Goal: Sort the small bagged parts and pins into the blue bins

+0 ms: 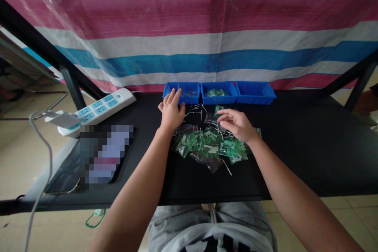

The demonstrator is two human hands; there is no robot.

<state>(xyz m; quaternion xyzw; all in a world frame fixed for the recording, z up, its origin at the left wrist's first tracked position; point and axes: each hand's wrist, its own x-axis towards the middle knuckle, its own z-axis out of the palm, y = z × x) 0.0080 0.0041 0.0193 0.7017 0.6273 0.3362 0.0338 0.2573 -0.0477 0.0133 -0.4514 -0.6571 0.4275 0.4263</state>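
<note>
My left hand (171, 111) reaches over the front edge of the left blue bin (192, 86), its fingers apart and nothing seen in them. Small clear packets lie inside that bin. Over the right side of the pile is my right hand (237, 123), thumb and fingers loosely curled; whether a small piece is between them I cannot make out. The pile holds green-tinted plastic packets (196, 140), clear packets (210, 162) and loose metal pins that look like blind rivets (227, 166). Green packets lie in the middle blue bin (227, 86).
A third blue bin (256, 93) stands at the right of the row. On the left of the black table (310, 145) lie a white power strip (100, 108) with a plugged-in charger (63, 119), a grey cable and a pixelated flat object (108, 155). A striped sheet (206, 23) hangs behind.
</note>
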